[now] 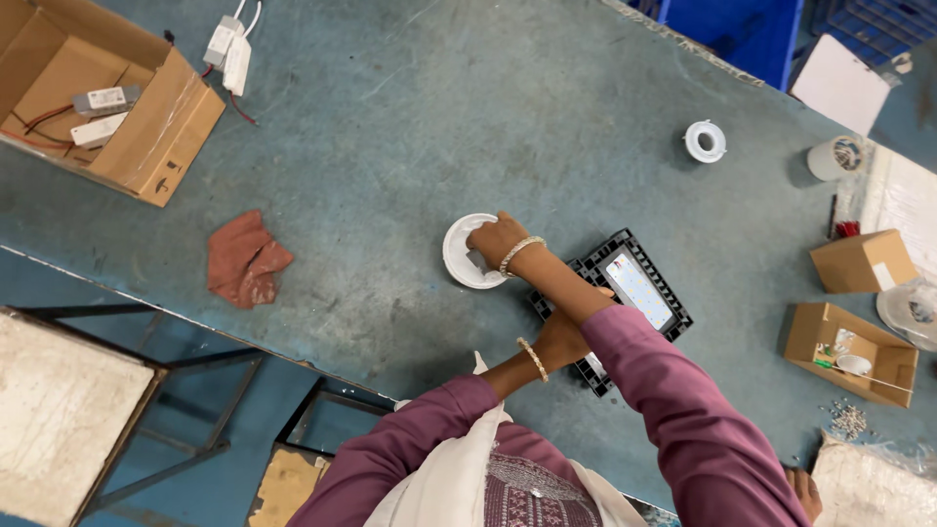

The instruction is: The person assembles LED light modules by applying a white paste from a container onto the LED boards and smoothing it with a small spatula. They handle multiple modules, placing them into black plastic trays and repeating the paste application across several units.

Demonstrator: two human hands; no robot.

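Note:
My right hand (495, 240) reaches across to the left and rests on a white round plastic ring (461, 256) lying flat on the blue-grey table (390, 146), fingers curled over its right edge. My left hand (559, 339) passes under the right forearm and grips the near edge of a black ribbed floodlight (639, 288), which lies face up with its pale LED panel showing. Both wrists carry bangles and both arms are in purple sleeves. Part of the floodlight is hidden by my right arm.
An open cardboard box (146, 137) with white driver units stands at the far left, with more drivers (229, 54) beside it. A reddish cloth (244, 259) lies left. At the right are a small white ring (705, 140), a tape roll (830, 158), two small cartons (864, 262) (849, 351) and loose screws (847, 420).

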